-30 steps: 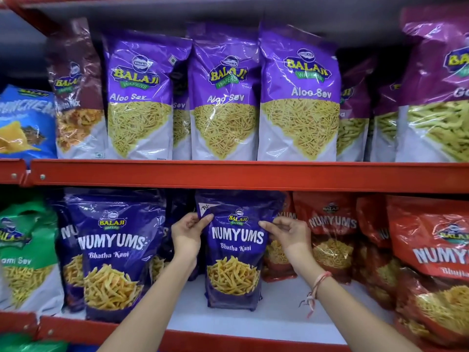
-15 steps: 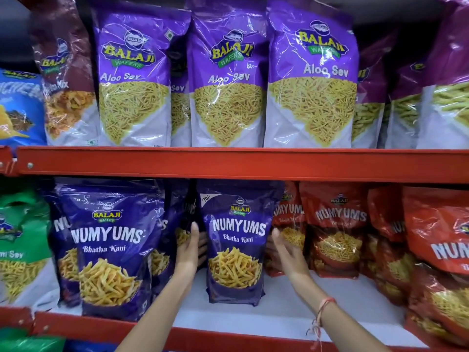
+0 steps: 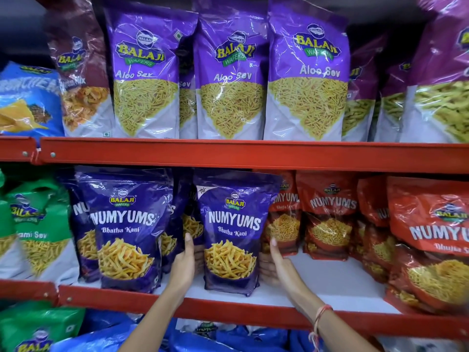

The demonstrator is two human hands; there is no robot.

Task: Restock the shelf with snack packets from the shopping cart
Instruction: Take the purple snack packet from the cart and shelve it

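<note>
Standing upright on the white board of the red-edged middle shelf (image 3: pixel 342 280), the dark blue glossy Numyums Bhatha Kani pouch (image 3: pixel 232 232) looks placed, so this packet's step seems close to finished; the shopping cart is out of view, so I cannot tell how many packets are left.

Going left to right along that shelf: green sev packets (image 3: pixel 33 224) sit at the far left, then a matching dark blue Numyums pouch (image 3: pixel 125 229) with more of the same behind it. The left hand (image 3: pixel 184 262) lies flat against the placed pouch's left edge, fingers spread open behind it, not pinching. The right hand (image 3: pixel 275 265), with a pink thread band (image 3: pixel 318 318) at the wrist, presses open-palmed on the right edge. Together they bracket the pouch rather than grip it.

Bare white board shows right of it, in front of red Numyums packets (image 3: pixel 330 214), so there is judged room for more stock.

Above, the upper shelf holds a row of purple Aloo Sev bags (image 3: pixel 231 72), apparently full.
</note>
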